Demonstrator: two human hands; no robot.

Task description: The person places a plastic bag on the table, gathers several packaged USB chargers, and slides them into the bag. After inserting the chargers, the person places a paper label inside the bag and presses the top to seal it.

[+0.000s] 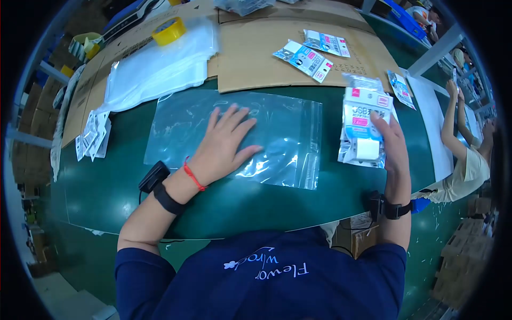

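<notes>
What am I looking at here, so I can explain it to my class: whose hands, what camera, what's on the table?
There is no robot: these are a person's bare hands. The picture comes from a fisheye camera worn on the head, looking down, so straight edges bend. Black straps with small boxes sit on both wrists.

The left hand lies spread on a clear bag on the green table. The right hand holds a stack of packets. Beyond, on cardboard, are more clear plastic, yellow tape and two loose packets.
</notes>
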